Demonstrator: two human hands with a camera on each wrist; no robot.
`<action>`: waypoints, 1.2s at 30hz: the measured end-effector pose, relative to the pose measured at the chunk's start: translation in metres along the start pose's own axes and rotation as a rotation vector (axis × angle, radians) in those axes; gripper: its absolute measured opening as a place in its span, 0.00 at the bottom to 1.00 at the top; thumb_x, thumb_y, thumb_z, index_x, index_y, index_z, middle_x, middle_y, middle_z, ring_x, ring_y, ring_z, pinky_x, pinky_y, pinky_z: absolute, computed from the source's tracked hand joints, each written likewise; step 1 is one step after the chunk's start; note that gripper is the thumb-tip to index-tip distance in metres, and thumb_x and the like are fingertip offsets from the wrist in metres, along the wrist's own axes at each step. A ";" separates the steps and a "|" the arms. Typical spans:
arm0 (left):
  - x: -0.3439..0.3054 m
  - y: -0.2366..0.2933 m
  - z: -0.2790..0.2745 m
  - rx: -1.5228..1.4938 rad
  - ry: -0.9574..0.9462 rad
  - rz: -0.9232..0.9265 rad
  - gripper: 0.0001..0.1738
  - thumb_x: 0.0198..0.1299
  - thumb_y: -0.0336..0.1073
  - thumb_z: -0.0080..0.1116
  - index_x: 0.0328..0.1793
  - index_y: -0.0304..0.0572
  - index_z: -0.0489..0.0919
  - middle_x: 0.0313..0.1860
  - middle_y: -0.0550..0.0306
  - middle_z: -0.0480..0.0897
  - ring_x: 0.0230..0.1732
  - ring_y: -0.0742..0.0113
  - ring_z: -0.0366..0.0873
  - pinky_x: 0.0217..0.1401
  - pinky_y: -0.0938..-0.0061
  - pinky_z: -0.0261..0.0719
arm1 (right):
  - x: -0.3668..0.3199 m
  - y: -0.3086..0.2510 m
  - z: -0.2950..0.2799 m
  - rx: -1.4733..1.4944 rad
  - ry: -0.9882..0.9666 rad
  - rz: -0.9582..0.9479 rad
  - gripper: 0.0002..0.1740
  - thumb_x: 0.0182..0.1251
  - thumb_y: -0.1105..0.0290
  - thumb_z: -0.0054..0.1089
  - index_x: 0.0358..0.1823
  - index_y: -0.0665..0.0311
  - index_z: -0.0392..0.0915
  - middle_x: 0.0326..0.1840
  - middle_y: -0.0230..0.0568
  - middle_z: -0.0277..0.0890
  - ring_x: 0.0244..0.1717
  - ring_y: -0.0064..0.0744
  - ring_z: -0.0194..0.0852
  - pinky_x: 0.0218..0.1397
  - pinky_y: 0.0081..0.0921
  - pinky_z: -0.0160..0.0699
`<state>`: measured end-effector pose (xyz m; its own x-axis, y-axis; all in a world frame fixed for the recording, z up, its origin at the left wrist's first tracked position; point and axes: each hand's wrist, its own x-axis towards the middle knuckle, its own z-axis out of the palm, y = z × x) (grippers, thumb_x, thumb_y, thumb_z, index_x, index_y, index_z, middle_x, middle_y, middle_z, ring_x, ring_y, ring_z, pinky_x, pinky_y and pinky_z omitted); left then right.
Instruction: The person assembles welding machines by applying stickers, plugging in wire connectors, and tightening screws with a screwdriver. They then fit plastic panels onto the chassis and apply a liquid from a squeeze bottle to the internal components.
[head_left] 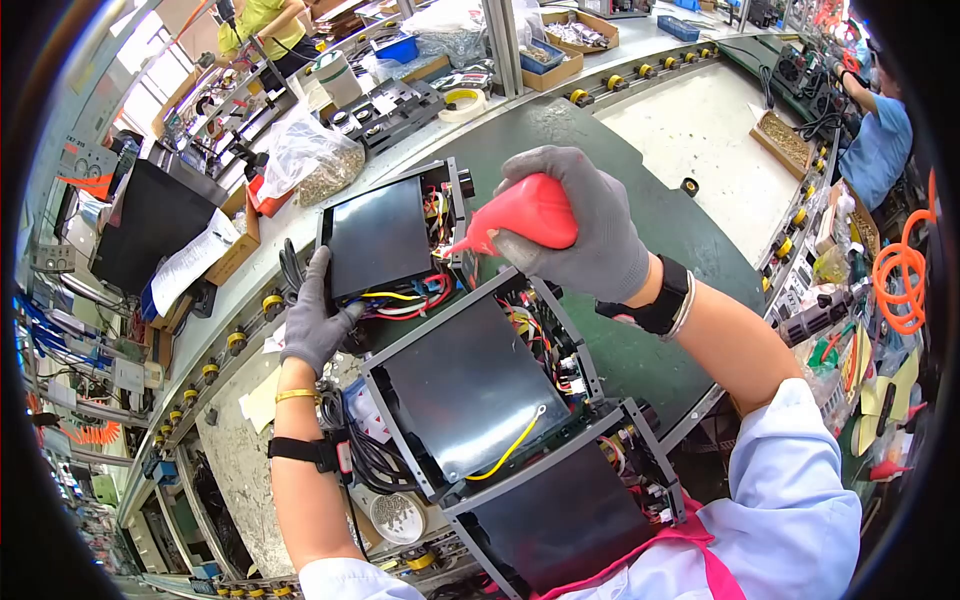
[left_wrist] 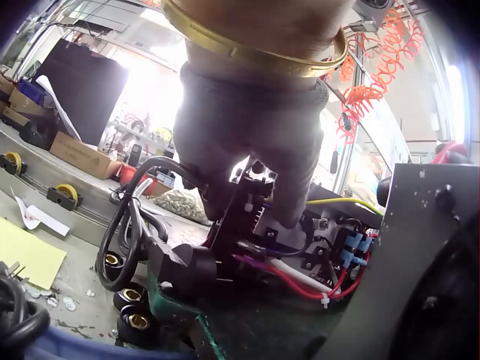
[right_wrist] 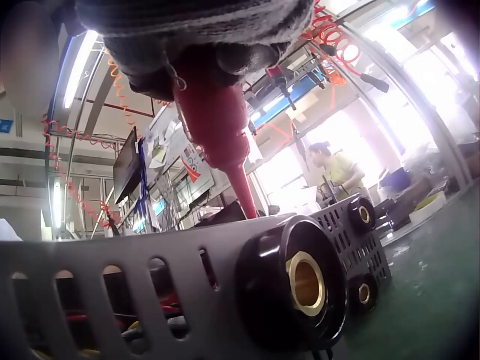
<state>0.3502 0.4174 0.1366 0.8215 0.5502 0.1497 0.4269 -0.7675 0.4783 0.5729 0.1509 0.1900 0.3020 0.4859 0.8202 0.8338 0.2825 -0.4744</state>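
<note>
My gloved right hand (head_left: 600, 225) grips a red squeeze bottle (head_left: 540, 208), its thin nozzle pointing down-left at the wired side of the far electrical unit (head_left: 378, 235). In the right wrist view, the bottle's nozzle (right_wrist: 241, 191) overlaps the top of a slotted grey panel (right_wrist: 176, 259) with round black feet (right_wrist: 259, 289). At the far unit's near left corner, my gloved left hand (head_left: 315, 322) holds the case edge, thumb and fingers on either side of it. A middle unit (head_left: 465, 375) and a near unit (head_left: 560, 515) follow toward my body, with dark flat covers and exposed wiring.
The units stand on a green board (head_left: 650, 290) over a roller line. Black cables (head_left: 385, 450) and a white tub of small parts (head_left: 397, 517) lie left of them. A bag of screws (head_left: 320, 165) sits behind. Someone in blue (head_left: 880, 135) works at far right.
</note>
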 end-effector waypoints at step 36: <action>0.003 -0.014 0.003 -0.076 -0.029 0.060 0.51 0.53 0.32 0.68 0.81 0.55 0.50 0.72 0.45 0.68 0.70 0.57 0.67 0.70 0.68 0.66 | -0.119 -0.074 -0.123 0.344 0.079 0.388 0.30 0.51 0.73 0.71 0.54 0.66 0.65 0.43 0.45 0.77 0.45 0.34 0.82 0.48 0.31 0.83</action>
<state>0.3478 0.4290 0.1274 0.8557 0.4934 0.1558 0.3476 -0.7712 0.5332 0.5322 -0.0294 0.1667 0.6035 0.5485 0.5787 0.4577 0.3559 -0.8148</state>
